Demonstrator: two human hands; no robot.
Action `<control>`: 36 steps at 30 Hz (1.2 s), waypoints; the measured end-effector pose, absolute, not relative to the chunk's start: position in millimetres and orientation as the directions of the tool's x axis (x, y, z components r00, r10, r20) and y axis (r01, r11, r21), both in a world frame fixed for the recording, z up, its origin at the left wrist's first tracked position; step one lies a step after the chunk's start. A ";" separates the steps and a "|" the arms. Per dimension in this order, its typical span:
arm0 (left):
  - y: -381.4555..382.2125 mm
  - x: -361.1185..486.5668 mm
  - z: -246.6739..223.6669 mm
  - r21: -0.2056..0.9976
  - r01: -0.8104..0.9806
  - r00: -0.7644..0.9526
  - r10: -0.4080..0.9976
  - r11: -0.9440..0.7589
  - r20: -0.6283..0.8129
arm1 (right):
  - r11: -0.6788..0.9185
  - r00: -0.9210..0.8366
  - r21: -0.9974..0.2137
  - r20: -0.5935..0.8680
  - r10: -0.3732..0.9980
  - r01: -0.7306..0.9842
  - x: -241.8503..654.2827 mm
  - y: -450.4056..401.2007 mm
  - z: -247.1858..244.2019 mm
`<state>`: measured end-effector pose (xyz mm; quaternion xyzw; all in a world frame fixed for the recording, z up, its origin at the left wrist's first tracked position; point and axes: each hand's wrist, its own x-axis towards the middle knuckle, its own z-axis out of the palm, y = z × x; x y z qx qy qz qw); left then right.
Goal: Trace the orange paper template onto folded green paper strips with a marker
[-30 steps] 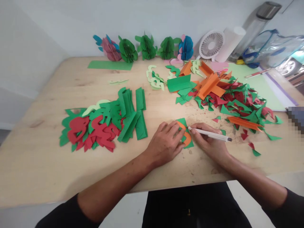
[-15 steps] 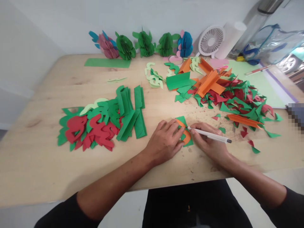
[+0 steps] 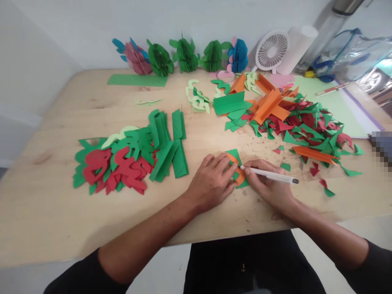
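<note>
An orange paper cutout (image 3: 240, 178) lies on top of a green paper piece (image 3: 233, 152) near the front middle of the table. My left hand (image 3: 212, 182) rests flat over their left side, its fingers spread and pressing the cutout down. In my right hand (image 3: 269, 187) is a white pen (image 3: 272, 175), gripped between thumb and fingers, with its writing end at the right edge of the orange cutout. The pen's dark end points right.
Red cutouts (image 3: 128, 168) and folded green strips (image 3: 179, 157) lie to the left. Mixed paper scraps (image 3: 315, 134) cover the right side. Paper figures (image 3: 187, 57), a white fan (image 3: 272, 51) and a clear pouch (image 3: 361, 55) stand at the back.
The pen end has shifted slightly down and left along the orange cutout. My left hand stays on the paper, and the whole view has moved very slightly.
</note>
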<state>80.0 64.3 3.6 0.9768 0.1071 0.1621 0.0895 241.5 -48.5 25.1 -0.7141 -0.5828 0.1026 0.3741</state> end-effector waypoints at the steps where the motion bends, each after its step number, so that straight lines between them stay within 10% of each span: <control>1: 64.3 80.2 3.5 0.208 0.182 0.924 0.239 -0.961 0.299 | -0.047 0.311 -0.669 0.281 0.908 0.742 241.3 -48.0 25.4; 36: 64.0 79.7 6.3 0.219 0.177 0.934 0.234 -0.960 0.270 | -0.128 0.387 -0.750 0.181 0.904 0.649 245.6 -58.2 24.3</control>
